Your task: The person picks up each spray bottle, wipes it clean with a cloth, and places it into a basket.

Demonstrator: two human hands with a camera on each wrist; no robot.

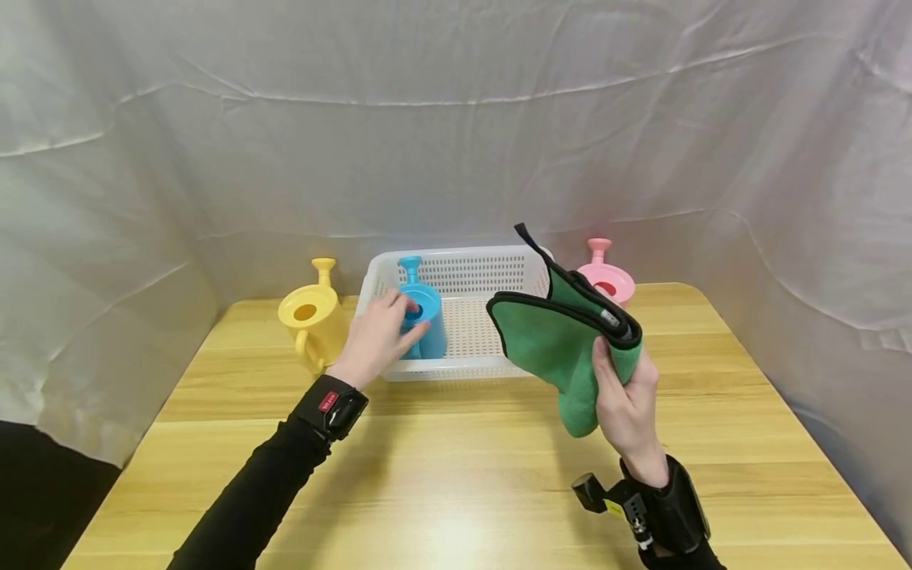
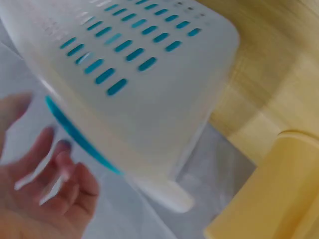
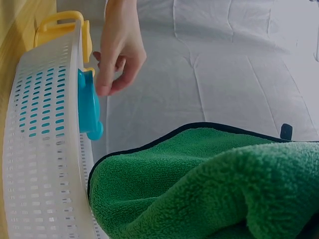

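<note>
A blue watering can stands in the left part of a white plastic basket. Just above its top is my left hand, fingers loosely bent with nothing between them; the right wrist view shows a gap between this hand and the blue can. My right hand grips a folded green towel with black edging, thumb on the near side. The towel is raised in front of the basket's right end, and its loose part hangs to the left. In the right wrist view the towel hides the right hand.
A yellow watering can stands on the wooden table just left of the basket. Behind the towel, right of the basket, a pink watering can is partly hidden. Grey-white cloth hangs behind the table and at its sides.
</note>
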